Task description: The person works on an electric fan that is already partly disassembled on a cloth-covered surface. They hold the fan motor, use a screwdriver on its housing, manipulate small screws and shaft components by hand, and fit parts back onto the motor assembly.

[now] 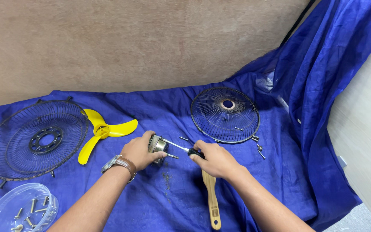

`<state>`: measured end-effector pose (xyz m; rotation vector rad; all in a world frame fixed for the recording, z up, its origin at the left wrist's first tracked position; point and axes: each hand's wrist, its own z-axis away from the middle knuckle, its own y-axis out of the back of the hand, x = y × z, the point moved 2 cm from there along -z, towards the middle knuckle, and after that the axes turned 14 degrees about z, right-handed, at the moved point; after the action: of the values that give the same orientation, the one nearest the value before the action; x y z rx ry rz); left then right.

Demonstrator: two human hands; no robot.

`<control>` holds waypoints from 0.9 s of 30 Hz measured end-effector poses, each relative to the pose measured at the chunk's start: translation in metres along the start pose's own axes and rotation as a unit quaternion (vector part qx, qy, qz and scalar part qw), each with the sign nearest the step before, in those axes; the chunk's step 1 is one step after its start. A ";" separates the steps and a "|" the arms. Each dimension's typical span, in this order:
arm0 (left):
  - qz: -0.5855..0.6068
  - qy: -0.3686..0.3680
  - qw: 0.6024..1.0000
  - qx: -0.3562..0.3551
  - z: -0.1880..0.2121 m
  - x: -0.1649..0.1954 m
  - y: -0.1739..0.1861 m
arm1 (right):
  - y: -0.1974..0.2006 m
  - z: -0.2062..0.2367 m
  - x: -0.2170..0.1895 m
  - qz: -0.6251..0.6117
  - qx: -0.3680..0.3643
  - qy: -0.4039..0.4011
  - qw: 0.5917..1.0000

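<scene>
Your left hand point(139, 150) is clamped around a small metal motor point(157, 144), holding it just above the blue cloth point(159, 107). Your right hand point(213, 159) is closed on the black handle of a screwdriver point(181, 148); its thin shaft runs leftward and its tip meets the motor. A watch with a brown strap point(119, 163) sits on your left wrist.

Directly under your right wrist lies a wooden handle point(211, 202), pointing toward you on the cloth. Loose screws point(259, 148) lie just beyond your right hand, near the rim of the smaller wire fan guard point(225, 114).

To the left of the motor rests a yellow three-blade fan propeller point(101, 131). Beside it lies the larger wire fan guard point(35, 138), its rim touching a blade. At the near left corner stands a clear plastic lid point(20, 208) containing more screws and bolts.
</scene>
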<state>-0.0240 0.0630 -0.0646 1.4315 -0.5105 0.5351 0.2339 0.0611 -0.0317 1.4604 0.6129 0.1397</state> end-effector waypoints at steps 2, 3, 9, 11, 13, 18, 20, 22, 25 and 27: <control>-0.005 -0.004 1.000 0.002 -0.001 -0.001 0.000 | -0.002 -0.002 -0.002 0.002 -0.062 -0.066 0.996; 0.010 -0.005 1.000 0.009 -0.001 -0.002 0.000 | -0.002 -0.004 -0.003 0.007 -0.065 -0.065 0.996; 0.033 0.009 0.999 0.001 0.004 -0.001 0.000 | 0.000 -0.002 -0.001 0.017 -0.049 -0.061 0.997; 0.034 0.003 0.999 0.002 0.004 0.001 0.001 | 0.004 -0.001 0.000 0.007 -0.015 -0.040 0.999; 0.029 0.009 1.000 -0.003 0.004 0.002 0.002 | 0.006 0.001 -0.002 0.014 0.044 0.002 0.999; 0.018 0.012 1.000 -0.006 0.003 0.001 0.003 | 0.010 0.001 -0.008 0.040 0.028 -0.027 0.998; 0.011 0.008 1.000 -0.005 0.002 -0.001 0.002 | 0.008 0.000 -0.009 0.074 -0.053 -0.093 0.992; 0.013 0.009 1.000 0.001 0.000 -0.004 0.000 | 0.008 0.000 -0.010 0.059 -0.068 -0.087 0.992; 0.029 0.003 1.000 0.006 -0.001 -0.008 -0.002 | 0.011 0.002 -0.009 0.037 -0.018 -0.045 0.998; 0.037 -0.001 0.999 0.007 -0.002 -0.010 -0.003 | 0.012 0.002 -0.009 0.037 0.019 -0.027 0.999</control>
<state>-0.0296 0.0642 -0.0734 1.4312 -0.5638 0.5979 0.2304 0.0566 -0.0171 1.5203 0.5194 0.1466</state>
